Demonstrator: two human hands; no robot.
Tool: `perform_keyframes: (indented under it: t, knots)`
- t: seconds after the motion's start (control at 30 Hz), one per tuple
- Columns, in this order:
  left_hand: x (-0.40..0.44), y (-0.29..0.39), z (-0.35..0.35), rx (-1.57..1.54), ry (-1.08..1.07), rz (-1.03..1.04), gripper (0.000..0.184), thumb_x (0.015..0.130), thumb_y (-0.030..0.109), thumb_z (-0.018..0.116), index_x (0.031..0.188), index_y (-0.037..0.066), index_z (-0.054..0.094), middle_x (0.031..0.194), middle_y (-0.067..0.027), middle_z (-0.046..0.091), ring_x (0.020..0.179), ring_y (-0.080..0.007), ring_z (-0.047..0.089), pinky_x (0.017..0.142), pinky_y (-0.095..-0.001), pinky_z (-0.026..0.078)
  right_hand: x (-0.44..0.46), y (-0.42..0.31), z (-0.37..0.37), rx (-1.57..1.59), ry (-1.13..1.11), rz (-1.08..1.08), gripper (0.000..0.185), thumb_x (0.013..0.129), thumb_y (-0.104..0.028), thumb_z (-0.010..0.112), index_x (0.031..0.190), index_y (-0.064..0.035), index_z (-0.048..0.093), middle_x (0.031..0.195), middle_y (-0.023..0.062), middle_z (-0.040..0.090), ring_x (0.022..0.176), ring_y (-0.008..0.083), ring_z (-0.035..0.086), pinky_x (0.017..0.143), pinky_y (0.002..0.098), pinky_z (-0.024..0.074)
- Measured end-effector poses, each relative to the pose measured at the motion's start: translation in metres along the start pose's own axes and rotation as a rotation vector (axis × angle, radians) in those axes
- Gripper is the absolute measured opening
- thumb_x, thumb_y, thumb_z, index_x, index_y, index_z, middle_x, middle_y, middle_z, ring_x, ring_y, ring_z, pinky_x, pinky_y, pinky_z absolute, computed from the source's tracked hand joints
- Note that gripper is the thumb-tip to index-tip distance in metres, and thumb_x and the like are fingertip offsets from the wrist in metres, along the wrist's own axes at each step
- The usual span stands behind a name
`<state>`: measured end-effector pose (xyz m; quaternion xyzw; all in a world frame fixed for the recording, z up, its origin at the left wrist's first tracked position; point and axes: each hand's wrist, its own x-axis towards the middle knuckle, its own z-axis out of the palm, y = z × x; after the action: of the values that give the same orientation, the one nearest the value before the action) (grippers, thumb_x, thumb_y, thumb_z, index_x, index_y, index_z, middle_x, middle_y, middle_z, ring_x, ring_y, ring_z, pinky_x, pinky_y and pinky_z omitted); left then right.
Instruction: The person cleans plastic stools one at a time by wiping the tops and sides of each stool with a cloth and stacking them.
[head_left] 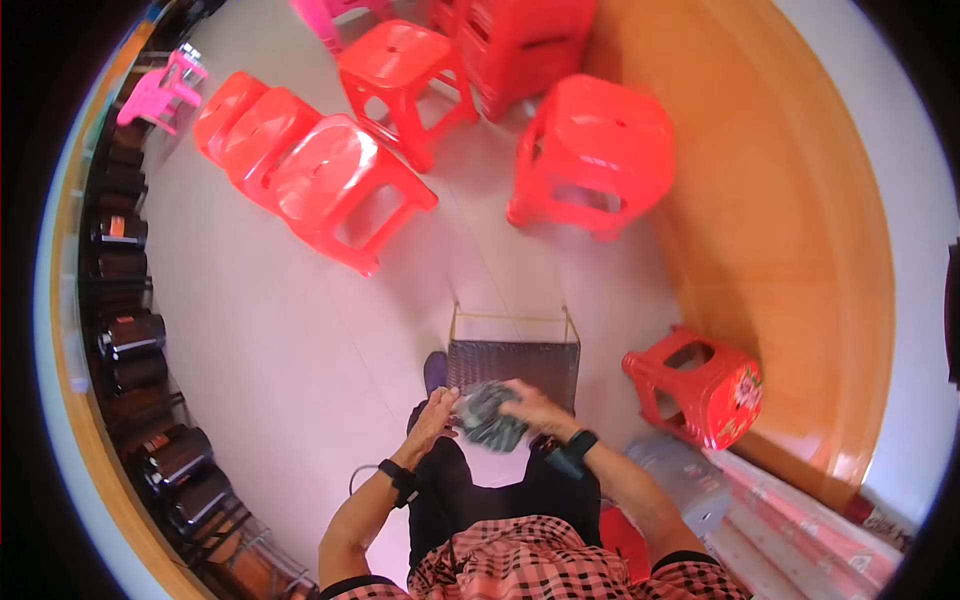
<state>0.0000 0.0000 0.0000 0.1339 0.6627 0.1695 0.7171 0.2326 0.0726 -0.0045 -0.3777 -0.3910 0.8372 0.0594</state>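
A crumpled grey-green cloth is bunched between my two hands, above my lap and the near edge of a dark woven-top stool. My left hand is closed at the cloth's left edge, its fingertips pinching it. Over the upper right of the cloth, my right hand is curled onto it, slightly blurred by motion. Folds in the cloth hide some of the fingertips. Both wrists wear a dark band.
Several red plastic stools stand on the floor ahead, and one lies tipped at right. A clear water jug is beside my right arm. Dark jars line the left side. An orange wooden panel runs along the right.
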Motion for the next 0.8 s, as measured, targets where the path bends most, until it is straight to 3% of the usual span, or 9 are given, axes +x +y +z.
perform_keyframes:
  t: [0.07,0.1,0.23,0.37,0.43,0.5,0.57,0.63,0.8]
  knots:
    - [0.008,-0.006,0.028,-0.355,-0.113,0.146,0.042,0.092,0.036,0.055,0.122,0.008,0.047,0.111,-0.006,0.055,0.101,-0.0155,0.055,0.088,-0.0317,0.048,-0.01,-0.017,0.018,-0.278,-0.003,-0.046,0.055,0.084,-0.027,0.065,0.13,-0.0041,0.045,0.119,0.0107,0.056,0.11,0.019,0.053,0.094,0.0335,0.0432]
    - [-0.011,0.016,-0.071,-0.394,-0.167,0.168,0.042,0.092,0.036,0.055,0.122,0.008,0.047,0.111,-0.006,0.055,0.101,-0.0155,0.055,0.088,-0.0317,0.048,0.046,-0.078,0.102,-0.334,0.031,-0.018,0.055,0.084,-0.027,0.065,0.13,-0.0041,0.045,0.119,0.0107,0.056,0.11,0.019,0.053,0.094,0.0335,0.0432]
    - [-0.029,0.059,-0.15,-0.287,-0.371,0.496,0.031,0.093,0.025,0.054,0.118,0.007,0.051,0.102,-0.0027,0.059,0.093,-0.0112,0.057,0.082,-0.0266,0.049,0.086,-0.155,0.142,-0.345,-0.081,0.088,0.052,0.093,-0.036,0.055,0.134,-0.006,0.043,0.114,0.0067,0.055,0.103,0.016,0.053,0.088,0.029,0.0438]
    - [-0.042,0.102,-0.162,-0.779,-0.266,0.271,0.029,0.095,0.028,0.052,0.114,0.006,0.057,0.092,-0.0006,0.061,0.081,-0.0108,0.06,0.073,-0.0268,0.052,0.126,-0.134,0.128,-0.065,-0.021,0.062,0.053,0.094,-0.031,0.054,0.138,-0.0069,0.038,0.111,0.007,0.055,0.101,0.0146,0.053,0.084,0.0298,0.0463]
    - [-0.039,0.125,-0.168,-0.831,-0.33,0.281,0.025,0.096,0.024,0.05,0.114,0.007,0.056,0.104,-0.0026,0.061,0.095,-0.0143,0.062,0.084,-0.0297,0.052,0.147,-0.149,0.126,0.101,0.025,-0.004,0.054,0.094,-0.03,0.054,0.138,-0.0072,0.035,0.117,0.0064,0.052,0.104,0.0133,0.053,0.087,0.0311,0.0473]
    - [-0.017,0.139,-0.165,-0.751,-0.261,0.24,0.026,0.097,0.026,0.049,0.113,0.007,0.056,0.103,-0.0023,0.06,0.093,-0.0122,0.059,0.083,-0.0271,0.05,0.151,-0.189,0.122,0.203,0.036,0.138,0.054,0.093,-0.029,0.056,0.137,-0.0061,0.034,0.121,0.0063,0.05,0.106,0.0129,0.053,0.091,0.0323,0.0466]
    - [-0.015,0.167,-0.158,-0.149,-0.076,0.55,0.029,0.097,0.03,0.048,0.113,0.007,0.056,0.101,-0.0013,0.058,0.089,-0.0104,0.055,0.08,-0.0247,0.046,0.164,-0.203,0.104,0.222,-0.042,0.112,0.053,0.092,-0.028,0.059,0.135,-0.0061,0.036,0.12,0.0061,0.051,0.105,0.0138,0.053,0.091,0.0326,0.0468]
    - [-0.014,0.198,-0.153,-0.338,-0.106,0.444,0.033,0.097,0.033,0.046,0.114,0.006,0.054,0.097,-0.0006,0.055,0.087,-0.0097,0.05,0.078,-0.0232,0.042,0.178,-0.22,0.078,0.22,-0.052,0.166,0.051,0.09,-0.02,0.059,0.134,-0.0051,0.037,0.114,0.0057,0.055,0.103,0.0144,0.055,0.09,0.0319,0.0472]
    - [0.048,0.226,-0.14,-0.093,0.213,0.368,0.039,0.095,0.033,0.044,0.121,0.005,0.051,0.094,-0.0046,0.056,0.086,-0.0163,0.054,0.079,-0.0283,0.044,0.217,-0.235,0.002,-0.108,0.048,0.167,0.039,0.085,-0.006,0.051,0.123,-0.0006,0.051,0.102,0.0043,0.059,0.093,0.012,0.056,0.085,0.0276,0.046]
